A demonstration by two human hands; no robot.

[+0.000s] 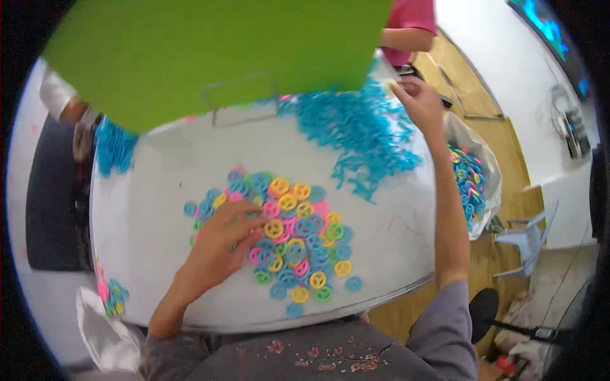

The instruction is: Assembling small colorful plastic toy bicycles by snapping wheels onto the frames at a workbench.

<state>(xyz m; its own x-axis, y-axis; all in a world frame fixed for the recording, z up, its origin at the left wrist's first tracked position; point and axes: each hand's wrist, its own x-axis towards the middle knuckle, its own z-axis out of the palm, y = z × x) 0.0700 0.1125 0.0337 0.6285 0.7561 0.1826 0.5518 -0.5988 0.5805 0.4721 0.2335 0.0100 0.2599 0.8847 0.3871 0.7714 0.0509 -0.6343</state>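
My left hand reaches into a loose pile of small plastic wheels in blue, yellow, pink and green. Its thumb and fingers are apart over the pile's left side, a little blurred. At the far right of the table, my right hand is raised with thumb and fingers pinched. Whatever sits at those fingertips is too blurred to name. Beneath and left of that hand spreads a heap of thin blue plastic pieces.
A big green panel with a wire frame blocks the white table's far side. More blue pieces lie far left. A white sack of plastic wheels stands right, near a stool. Other people are beyond the table.
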